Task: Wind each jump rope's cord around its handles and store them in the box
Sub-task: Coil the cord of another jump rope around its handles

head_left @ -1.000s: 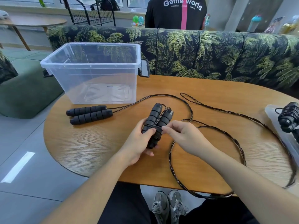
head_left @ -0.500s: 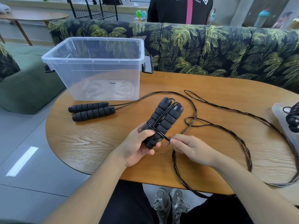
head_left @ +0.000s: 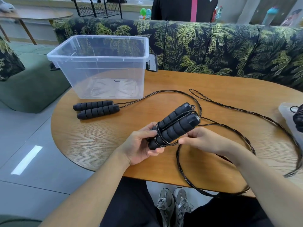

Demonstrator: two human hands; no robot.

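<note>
The paired handles (head_left: pixel 174 124), raised above the desk (head_left: pixel 101 136) since a second ago, now carry more cord (head_left: pixel 161 136) turns, left hand (head_left: pixel 141 145) fingers clamped round them, right hand (head_left: pixel 201 139) fingers pinching cord beside them.

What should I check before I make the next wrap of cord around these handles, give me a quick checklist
1. Handle pair held side by side by left hand: ok.
2. Right hand has the cord pinched close to the handles: ok.
3. Existing turns sit snug near the lower end of the handles: ok, only a few turns so far.
4. Loose cord free to feed: not ok, it loops off the table edge and crosses the second rope's cord.
5. Second rope's handles clear of the hands: ok.
6. Box open and ready: ok.
</note>
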